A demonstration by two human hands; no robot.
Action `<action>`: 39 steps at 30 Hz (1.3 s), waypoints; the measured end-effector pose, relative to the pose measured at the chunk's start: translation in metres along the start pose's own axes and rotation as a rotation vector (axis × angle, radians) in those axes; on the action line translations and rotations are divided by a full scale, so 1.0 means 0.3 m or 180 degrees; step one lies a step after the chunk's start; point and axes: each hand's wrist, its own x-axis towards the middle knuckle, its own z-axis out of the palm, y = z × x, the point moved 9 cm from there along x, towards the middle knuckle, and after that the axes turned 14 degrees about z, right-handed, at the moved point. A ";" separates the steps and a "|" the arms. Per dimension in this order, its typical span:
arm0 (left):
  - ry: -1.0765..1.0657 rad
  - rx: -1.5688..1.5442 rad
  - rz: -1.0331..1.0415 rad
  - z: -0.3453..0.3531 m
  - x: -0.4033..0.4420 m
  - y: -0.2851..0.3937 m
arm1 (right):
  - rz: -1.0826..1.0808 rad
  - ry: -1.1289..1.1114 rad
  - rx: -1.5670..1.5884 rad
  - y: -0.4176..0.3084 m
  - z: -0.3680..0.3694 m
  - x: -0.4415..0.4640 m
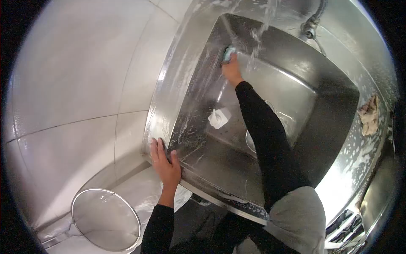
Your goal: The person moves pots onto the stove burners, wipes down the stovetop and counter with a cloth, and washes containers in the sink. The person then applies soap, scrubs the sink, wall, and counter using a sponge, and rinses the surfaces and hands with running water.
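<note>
R hand (232, 73) w/ 1 sponge (229, 53) (prob.), L hand (168, 168) on sink rim (168, 101).

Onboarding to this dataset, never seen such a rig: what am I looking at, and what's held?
No machine here: someone works bare-handed. The single picture comes from a camera worn on the head, looking forward and down. The right hand holds a pale blue pad inside a metal sink, near its far left corner; blur hides the pad's exact shape. The left hand lies open on the sink's left rim, holding nothing. A small white object lies in the sink, a crumpled cloth on its right ledge. Outside, lower left, is a strainer.
</note>
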 end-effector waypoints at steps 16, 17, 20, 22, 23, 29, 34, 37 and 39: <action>-0.0055 0.0428 0.0540 0.045 -0.038 -0.044 | -0.1099 0.0471 -0.3028 0.108 -0.354 -0.678; 0.0061 0.0414 0.0689 0.037 -0.034 -0.027 | -0.0680 -0.0118 -0.3078 0.178 -0.333 -0.737; -0.0018 0.0324 0.0558 0.038 -0.034 -0.025 | -0.0425 -0.0633 -0.3198 0.573 -0.242 -0.770; -0.0033 0.0271 0.0506 0.042 -0.035 -0.034 | -0.0626 -0.0538 -0.3256 0.697 -0.219 -0.761; -0.0013 0.0230 0.0494 0.038 -0.040 -0.042 | -0.0601 -0.0654 -0.3183 0.701 -0.217 -0.777; 0.0113 0.0196 0.0451 0.025 -0.047 -0.026 | -0.0606 -0.1294 -0.4619 0.954 -0.137 -0.606; 0.0264 0.0431 0.0286 -0.001 -0.035 -0.018 | -0.0540 -0.1411 -0.4023 0.358 -0.154 -0.909; 0.0280 0.0285 0.0241 0.003 -0.049 -0.015 | -0.0567 -0.3290 -0.3561 0.401 0.059 -1.181; 0.0287 0.0326 0.0239 0.001 -0.044 -0.021 | -0.0549 -0.2661 -0.1629 0.209 0.147 -1.191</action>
